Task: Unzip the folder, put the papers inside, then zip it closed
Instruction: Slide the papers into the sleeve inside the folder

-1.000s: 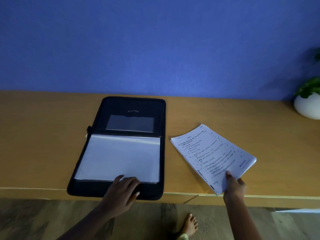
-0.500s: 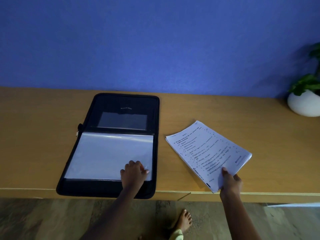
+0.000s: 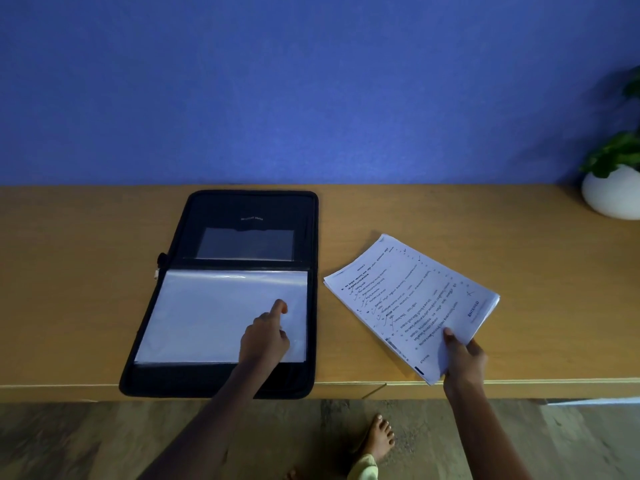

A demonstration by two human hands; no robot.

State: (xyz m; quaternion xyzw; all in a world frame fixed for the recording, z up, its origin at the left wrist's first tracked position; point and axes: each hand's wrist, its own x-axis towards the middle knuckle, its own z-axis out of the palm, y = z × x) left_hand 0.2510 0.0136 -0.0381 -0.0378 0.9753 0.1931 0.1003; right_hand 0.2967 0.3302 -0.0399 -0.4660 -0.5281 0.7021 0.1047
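Black fabric folder (image 3: 221,292): lies open and flat, centre-left of the frame, on the wooden desk (image 3: 415,216); near edge at the desk's front lip. Zip fully undone. Upper half carries a small clear pocket; lower half carries clear plastic sleeves (image 3: 214,313).

Left hand (image 3: 265,337): rests on the lower right part of the sleeves, index finger extended, other fingers curled. It clamps nothing that can be seen; whether a sleeve edge is pinched beneath it cannot be told.

Papers (image 3: 412,303): a white printed stack, right of the folder, clear of its edge. Long axis runs diagonally, from lower right up toward the upper left.

Right hand (image 3: 462,355): closed on the stack's near corner, thumb on top, fingers beneath. The far end appears to rest on the desk.

Relation for the coming move: the folder lies to the left of the held stack, so the right hand is the carrier. The stack likely needs turning to square with the sleeves.

Surroundings: white plant pot (image 3: 611,194) at the far right edge, well apart. Nothing stands between papers and folder.
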